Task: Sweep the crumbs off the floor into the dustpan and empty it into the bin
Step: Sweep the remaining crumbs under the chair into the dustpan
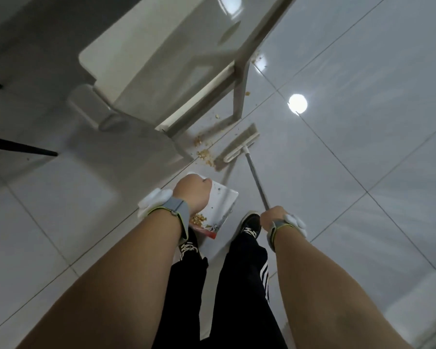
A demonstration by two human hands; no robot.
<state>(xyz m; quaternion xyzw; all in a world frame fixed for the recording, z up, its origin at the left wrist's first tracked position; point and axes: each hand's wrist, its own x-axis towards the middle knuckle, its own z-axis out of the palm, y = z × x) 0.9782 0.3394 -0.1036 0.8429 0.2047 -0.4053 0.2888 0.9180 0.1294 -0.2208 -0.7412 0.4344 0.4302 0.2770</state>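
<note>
We are mid-sweep; our right hand [272, 217], its grip curled round the thin metal broom handle [256, 180], works the pale flat broom head [239, 144] beside tan scattered crumbs [203, 153] on the glossy grey tiled floor [350, 147]; our left hand [191, 191] grips the white plastic dustpan [222, 205], already holding crumbs, held near our feet; next, we judge, lower it and brush the pile in.

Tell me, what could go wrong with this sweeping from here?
The dustpan in the left hand already holds crumbs; if it tilts, they may spill. Crumbs beside the table leg lie beyond the broom head and might be missed.
</note>
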